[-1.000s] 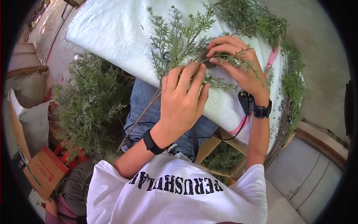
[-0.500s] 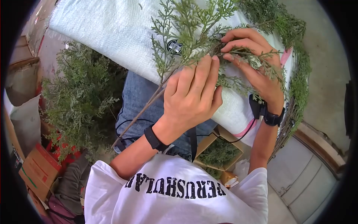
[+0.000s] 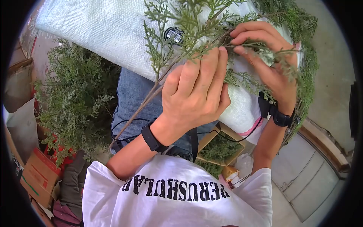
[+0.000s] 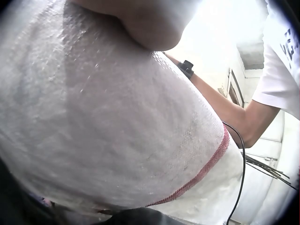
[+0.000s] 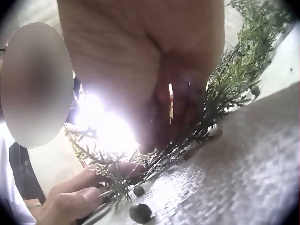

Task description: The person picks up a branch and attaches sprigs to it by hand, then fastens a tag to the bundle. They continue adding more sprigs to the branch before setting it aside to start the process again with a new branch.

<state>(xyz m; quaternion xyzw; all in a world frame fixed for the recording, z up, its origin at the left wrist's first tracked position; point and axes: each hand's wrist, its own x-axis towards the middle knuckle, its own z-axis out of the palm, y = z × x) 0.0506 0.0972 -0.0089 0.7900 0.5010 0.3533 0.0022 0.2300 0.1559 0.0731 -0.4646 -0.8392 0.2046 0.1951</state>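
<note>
A long evergreen branch (image 3: 145,99) lies slantwise over a white woven sack (image 3: 94,34) spread across the lap. My left hand (image 3: 196,85) holds its stems from above, fingers curled over them; in the right wrist view the left fingertips pinch a thin stem low at the left. Close by, my right hand (image 3: 270,56) pinches twigs between thumb and fingers, with a leafy sprig (image 3: 261,47) crossing its palm. Small round cones (image 5: 140,213) show below the hands in the right wrist view. The left wrist view shows mostly sack and part of the left hand (image 4: 150,21).
A big evergreen bundle (image 3: 72,98) stands at the left, with a cardboard box (image 3: 39,176) below it. More branches (image 3: 306,75) line the sack's right edge. Between lap and right arm sits an open box (image 3: 206,140) of greenery. A black cable (image 3: 251,136) runs to the right wrist.
The view has shifted, so the hands and sack sit differently in it. Both hands stay on the stems, and the right hand's fingers keep pinching at nearly the same spot.
</note>
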